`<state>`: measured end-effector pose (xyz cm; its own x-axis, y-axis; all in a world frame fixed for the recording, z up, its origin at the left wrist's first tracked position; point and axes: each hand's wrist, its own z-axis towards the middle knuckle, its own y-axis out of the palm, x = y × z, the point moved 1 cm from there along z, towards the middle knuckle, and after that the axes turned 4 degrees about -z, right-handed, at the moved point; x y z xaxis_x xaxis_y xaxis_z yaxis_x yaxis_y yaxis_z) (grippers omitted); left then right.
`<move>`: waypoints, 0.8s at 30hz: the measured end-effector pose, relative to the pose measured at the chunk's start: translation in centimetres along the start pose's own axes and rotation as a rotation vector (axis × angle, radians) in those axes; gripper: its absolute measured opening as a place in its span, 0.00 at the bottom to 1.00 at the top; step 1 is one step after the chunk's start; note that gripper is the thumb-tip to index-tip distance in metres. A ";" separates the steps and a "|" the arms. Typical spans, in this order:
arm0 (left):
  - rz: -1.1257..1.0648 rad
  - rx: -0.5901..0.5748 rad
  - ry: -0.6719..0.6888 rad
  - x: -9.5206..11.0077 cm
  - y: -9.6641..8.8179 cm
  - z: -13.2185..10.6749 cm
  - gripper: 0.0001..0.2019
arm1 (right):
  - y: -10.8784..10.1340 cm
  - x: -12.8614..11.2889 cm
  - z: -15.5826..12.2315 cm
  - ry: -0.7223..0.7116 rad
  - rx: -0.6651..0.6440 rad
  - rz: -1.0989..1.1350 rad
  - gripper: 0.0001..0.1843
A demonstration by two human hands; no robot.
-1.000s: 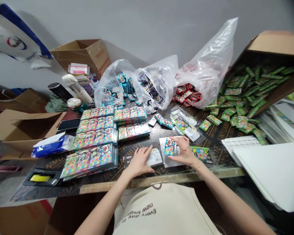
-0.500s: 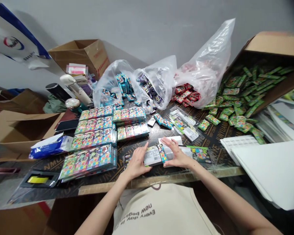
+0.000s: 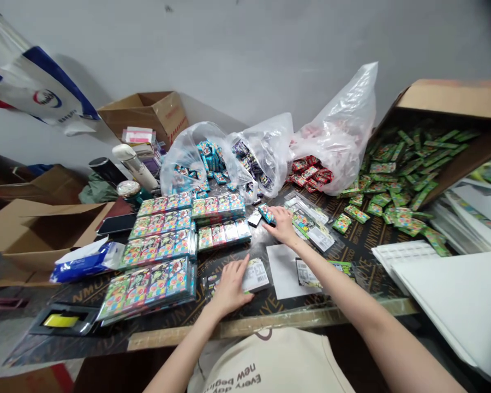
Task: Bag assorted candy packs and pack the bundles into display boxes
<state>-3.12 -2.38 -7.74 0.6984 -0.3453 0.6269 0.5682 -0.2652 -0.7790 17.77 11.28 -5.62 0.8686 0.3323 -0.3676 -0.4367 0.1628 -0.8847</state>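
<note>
My left hand (image 3: 231, 285) lies with its fingers spread over the left part of a flat white-faced pack with a barcode (image 3: 256, 275); its thumb is at the near edge. Farther forward, my right hand (image 3: 282, 225) reaches to a small blue printed box (image 3: 265, 213), fingers curled over it and partly hiding it. Left of that hand is a small white-sided box (image 3: 254, 218). Between my hands and below the right forearm lies a white sheet (image 3: 280, 273), with another barcoded card (image 3: 306, 273) on it.
Stacks of filled colourful packs (image 3: 155, 240) stand at left. Behind are plastic bags of blue (image 3: 208, 155), purple (image 3: 249, 161) and red (image 3: 311, 169) small boxes. A tipped carton (image 3: 442, 98) spills green boxes at right. Flat printed packs (image 3: 311, 221) and white boards (image 3: 454, 295) lie nearby.
My right hand has moved forward from beside the barcoded pack to the small blue boxes, uncovering the white sheet. My left hand stays on the pack. The view has tilted up slightly.
</note>
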 end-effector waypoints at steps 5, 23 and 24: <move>0.036 -0.059 -0.018 -0.4 1.0 -0.3 0.47 | 2.9 -0.1 4.9 -0.151 -0.179 -0.029 0.36; -1.705 0.097 -0.568 5.0 -1.4 4.8 0.15 | -2.2 -5.4 -8.6 -0.024 -0.188 1.123 0.62; -1.625 0.123 -0.572 4.9 -1.3 4.8 0.14 | -2.7 -5.2 -9.0 -0.054 -0.147 1.016 0.61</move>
<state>1.65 0.55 -3.63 -0.5391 0.5302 0.6544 0.8012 0.0831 0.5926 16.57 0.79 -3.92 0.0916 0.2916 -0.9521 -0.9234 -0.3331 -0.1909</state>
